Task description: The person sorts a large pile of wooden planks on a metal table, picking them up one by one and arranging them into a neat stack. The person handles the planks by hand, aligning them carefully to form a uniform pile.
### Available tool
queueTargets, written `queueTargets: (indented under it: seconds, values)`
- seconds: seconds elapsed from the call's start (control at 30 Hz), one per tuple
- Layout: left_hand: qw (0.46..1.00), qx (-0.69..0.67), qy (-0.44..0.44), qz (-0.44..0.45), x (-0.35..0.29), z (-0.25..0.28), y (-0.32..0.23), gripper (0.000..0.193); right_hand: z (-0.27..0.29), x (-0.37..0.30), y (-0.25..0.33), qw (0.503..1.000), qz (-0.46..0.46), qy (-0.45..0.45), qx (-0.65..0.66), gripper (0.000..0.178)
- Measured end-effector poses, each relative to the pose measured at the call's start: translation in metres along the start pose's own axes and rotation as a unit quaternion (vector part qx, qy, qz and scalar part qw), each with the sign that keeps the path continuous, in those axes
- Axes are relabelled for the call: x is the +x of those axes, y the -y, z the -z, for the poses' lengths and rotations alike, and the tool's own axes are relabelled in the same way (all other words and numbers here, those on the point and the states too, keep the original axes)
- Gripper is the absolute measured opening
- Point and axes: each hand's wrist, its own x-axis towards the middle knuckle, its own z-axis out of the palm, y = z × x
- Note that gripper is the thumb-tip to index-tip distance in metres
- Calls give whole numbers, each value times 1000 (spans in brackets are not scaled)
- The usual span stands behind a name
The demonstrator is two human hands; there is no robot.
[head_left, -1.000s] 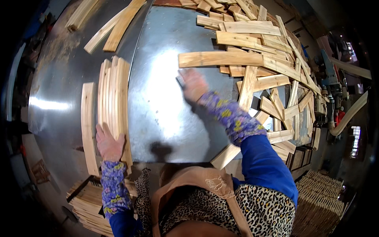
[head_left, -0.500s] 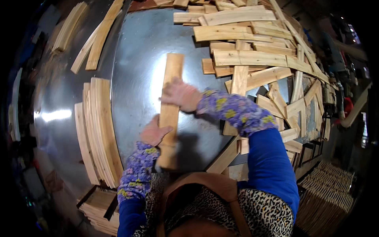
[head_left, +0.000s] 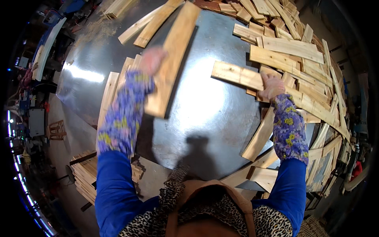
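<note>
My left hand [head_left: 154,61], blurred by motion, is closed on the left edge of a long wooden board [head_left: 175,57], tilted over the left part of the metal tabletop [head_left: 221,35]. Part of the stacked boards [head_left: 109,94] beside it is hidden by my left sleeve. Over on the right, my right hand [head_left: 272,85] grips another wooden board [head_left: 237,74] at the edge of a loose pile. This board's free end points left over the shiny metal, and my fingers lie across it.
Many loose boards [head_left: 292,47] lie crisscrossed along the table's right side. Two boards [head_left: 152,23] rest at the far left, near another small stack [head_left: 118,8]. Below the table's left edge stands a stack of wood [head_left: 85,177]; a small wooden stool [head_left: 57,129] is on the floor.
The view has shifted. My left hand has carried the board from the middle to the far left. My right hand has let go of it and taken hold of another board at the pile.
</note>
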Motion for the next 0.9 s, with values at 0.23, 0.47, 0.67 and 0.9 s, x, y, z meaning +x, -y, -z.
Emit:
queueTargets:
  seconds: [0.23,0.47,0.67,0.9]
  values:
    - [985,-125,-106,56,42,32,-38,40,5,-31,81,910,49,39,410,62]
    - [876,-355,181,271,-222,-103,-70,90,-47,-75,257,624,13,77,777,60]
    - [892,373,93,239,-316,-36,7,85,-122,-199,204,825,-67,-179,532,59]
    - [888,386,113,223,-288,-31,19,84,-153,-169,49,626,-431,-275,590,84]
